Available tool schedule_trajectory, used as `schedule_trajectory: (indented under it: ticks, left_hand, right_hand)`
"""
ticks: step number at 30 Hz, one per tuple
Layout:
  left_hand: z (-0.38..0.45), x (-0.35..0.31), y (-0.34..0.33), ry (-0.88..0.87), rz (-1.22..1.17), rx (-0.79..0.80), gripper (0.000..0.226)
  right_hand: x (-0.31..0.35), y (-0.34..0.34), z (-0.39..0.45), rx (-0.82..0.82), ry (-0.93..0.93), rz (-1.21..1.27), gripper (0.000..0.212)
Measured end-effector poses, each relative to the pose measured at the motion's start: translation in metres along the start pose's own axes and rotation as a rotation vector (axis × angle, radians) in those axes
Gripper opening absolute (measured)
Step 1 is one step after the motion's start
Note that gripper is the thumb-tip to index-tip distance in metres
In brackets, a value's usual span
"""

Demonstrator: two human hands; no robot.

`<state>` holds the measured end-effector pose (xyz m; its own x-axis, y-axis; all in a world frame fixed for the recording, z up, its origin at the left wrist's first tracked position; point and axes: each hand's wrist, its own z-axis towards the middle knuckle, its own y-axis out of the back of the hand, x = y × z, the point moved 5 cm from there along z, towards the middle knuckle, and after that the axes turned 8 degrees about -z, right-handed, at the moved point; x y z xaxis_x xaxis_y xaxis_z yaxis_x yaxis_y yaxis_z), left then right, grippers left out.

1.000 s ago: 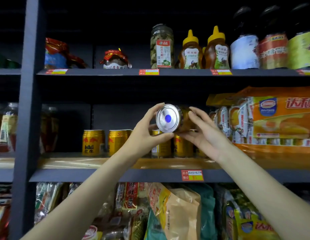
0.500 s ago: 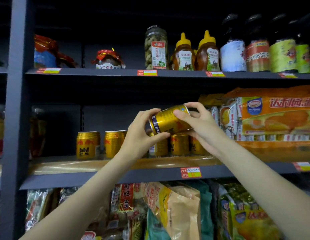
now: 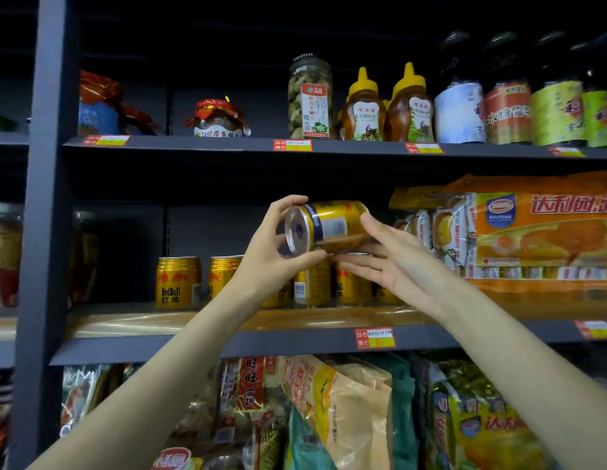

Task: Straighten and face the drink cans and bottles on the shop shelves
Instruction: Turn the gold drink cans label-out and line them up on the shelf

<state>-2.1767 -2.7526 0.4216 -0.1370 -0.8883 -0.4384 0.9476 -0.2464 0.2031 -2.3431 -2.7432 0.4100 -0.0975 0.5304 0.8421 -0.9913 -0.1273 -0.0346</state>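
You hold one gold drink can [image 3: 329, 225] sideways above its row.

Two upright gold Red Bull cans [image 3: 178, 282] wait at the left. Your left hand [image 3: 271, 256] pinches the can's silver base, now turned towards you again after showing its side; your right hand [image 3: 393, 266] has let go, fingers straight beneath. More gold cans [image 3: 349, 283] crowd below, orange cake packs [image 3: 532, 232] press right: stand it label-forward.
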Motion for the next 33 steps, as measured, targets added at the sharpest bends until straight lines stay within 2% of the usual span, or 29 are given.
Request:
schedule_trajectory:
  ticks: [3,7,10,13,15,19,22,24,27,30,31,33]
  left_hand:
    - [0.002,-0.007,-0.008,-0.065,0.066,0.069,0.078]
    - [0.002,-0.008,-0.007,-0.045,0.026,-0.041,0.075]
    - [0.001,-0.002,-0.007,0.046,0.017,0.002,0.066]
    - [-0.002,0.009,-0.007,0.121,0.049,0.019,0.056]
    - [-0.002,0.014,-0.006,0.107,0.105,0.008,0.051]
    - [-0.002,0.019,-0.004,0.076,0.183,-0.010,0.048]
    - [-0.002,0.022,0.000,0.089,0.236,0.003,0.046]
    - [-0.004,0.021,0.004,0.107,0.238,0.020,0.040]
    - [-0.012,0.014,0.019,0.114,0.250,0.014,0.030]
    - [-0.023,0.011,0.052,0.095,0.365,-0.055,0.024]
    - [-0.028,0.012,0.065,0.101,0.409,-0.083,0.024]
    - [-0.037,0.014,0.087,0.124,0.504,-0.126,0.025]
  right_hand:
    - [-0.002,-0.003,0.002,-0.068,-0.112,0.184,0.031]
    - [-0.004,-0.005,-0.001,-0.072,-0.162,0.413,0.030]
    - [0.002,0.002,0.001,-0.098,0.010,0.206,0.041]
    - [0.019,0.008,-0.003,-0.164,0.329,-0.243,0.058]
    - [0.025,0.006,-0.006,-0.134,0.491,-0.465,0.064]
    - [0.025,0.003,-0.007,-0.065,0.640,-0.630,0.077]
    - [0.025,0.001,-0.004,-0.047,0.650,-0.680,0.079]
    - [0.023,0.002,-0.001,-0.048,0.550,-0.541,0.073]
    - [0.008,0.004,0.010,-0.054,0.261,-0.117,0.056]
    - [-0.008,-0.005,0.021,-0.021,0.024,0.273,0.033]
    - [-0.011,-0.009,0.023,-0.002,-0.026,0.373,0.025]
    - [-0.013,-0.020,0.026,0.052,-0.072,0.488,0.023]
